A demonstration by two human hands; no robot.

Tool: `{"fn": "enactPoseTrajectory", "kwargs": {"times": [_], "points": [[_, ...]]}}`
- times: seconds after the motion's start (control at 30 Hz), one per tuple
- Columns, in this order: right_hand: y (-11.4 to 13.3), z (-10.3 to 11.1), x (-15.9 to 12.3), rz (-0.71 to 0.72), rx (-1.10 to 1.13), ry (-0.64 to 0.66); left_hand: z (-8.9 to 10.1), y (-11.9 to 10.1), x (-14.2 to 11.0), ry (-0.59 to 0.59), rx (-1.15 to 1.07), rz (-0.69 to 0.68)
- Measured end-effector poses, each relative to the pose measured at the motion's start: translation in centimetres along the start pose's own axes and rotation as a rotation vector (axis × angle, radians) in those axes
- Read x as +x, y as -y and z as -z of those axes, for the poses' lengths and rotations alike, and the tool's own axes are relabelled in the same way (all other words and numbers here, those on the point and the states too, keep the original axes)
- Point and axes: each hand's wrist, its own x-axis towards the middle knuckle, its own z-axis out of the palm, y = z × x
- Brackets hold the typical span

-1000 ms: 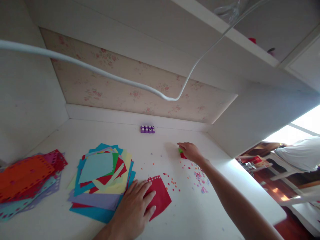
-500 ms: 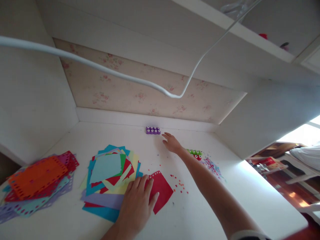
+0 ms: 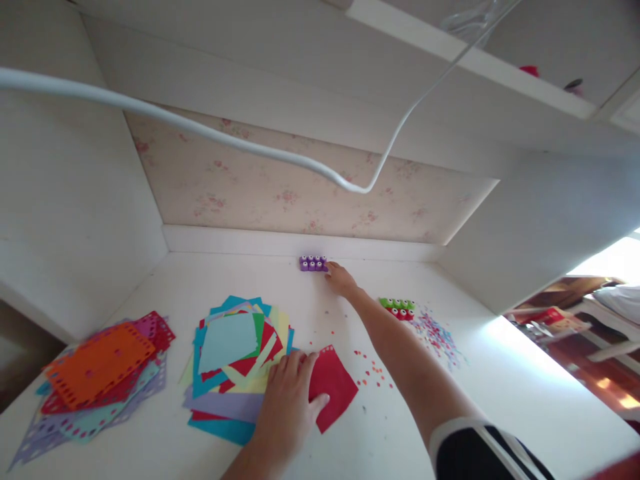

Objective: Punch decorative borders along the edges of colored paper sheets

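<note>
My right hand (image 3: 341, 280) reaches to the back of the white table, its fingertips closed around the front right piece of a cluster of small purple craft punches (image 3: 311, 264) with white round tops. My left hand (image 3: 291, 400) lies flat with its thumb apart, resting on the left side of a red paper sheet (image 3: 334, 390) that has small holes along its top edge. Beside it, a stack of coloured papers (image 3: 227, 343) partly goes under my left fingers. Green and red craft punches (image 3: 399, 309) stand beyond my right forearm.
Hole-edged papers (image 3: 103, 367) are piled at the left. Red and orange paper dots (image 3: 373, 370) lie between my arms; more coloured confetti (image 3: 437, 337) spreads at the right. A white cable (image 3: 280, 160) crosses in front, under a shelf (image 3: 450, 50). A low back edge (image 3: 240, 241) borders the table.
My right hand has moved in from beside the purple craft punches and closed its fingertips on the one at the right end. My left hand stays on the red paper. The view has shifted slightly.
</note>
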Motion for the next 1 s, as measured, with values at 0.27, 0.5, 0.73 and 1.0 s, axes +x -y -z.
{"fn": "enactPoseTrajectory", "kwargs": {"times": [0.27,0.5,0.73,1.0], "points": [[0.1,1.0,-2.7,-0.009,0.115,0.011,0.1,-0.3,0.1,-0.019,-0.318,-0.022],[1.2,1.3,-9.2,-0.047,0.356,-0.105,0.0,0.3,0.6,-0.027,-0.364,-0.165],[1.8,1.3,-19.6,-0.098,0.712,-0.24,0.2,-0.3,0.6,-0.056,-0.306,-0.127],[2.6,1.8,-21.6,-0.017,0.737,-0.217,-0.3,0.1,0.9,-0.104,-0.375,-0.081]]}}
